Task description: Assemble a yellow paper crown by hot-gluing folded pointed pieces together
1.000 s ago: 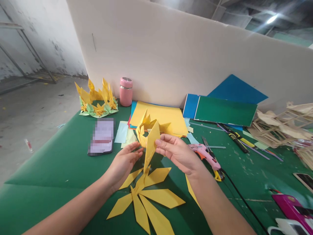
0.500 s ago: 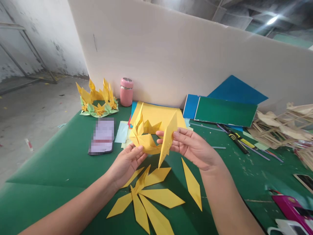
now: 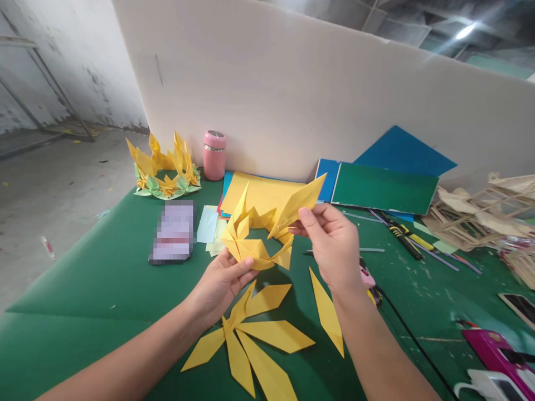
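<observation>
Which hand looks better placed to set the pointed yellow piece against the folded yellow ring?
Probably the right hand: it pinches the pointed piece, whose lower tip is close to the ring, though contact is unclear. The left hand grips the ring's near side, so it seems better suited to steadying.

There is passing room well left of the yellow ring (image 3: 253,252) — closer in, the phone (image 3: 173,231) blocks; in front, paper petals (image 3: 279,334).

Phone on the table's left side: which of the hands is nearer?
Left. The left hand, gripping the yellow paper ring, is right of the phone, nearer the camera; the right hand is farther right, past the ring.
</observation>
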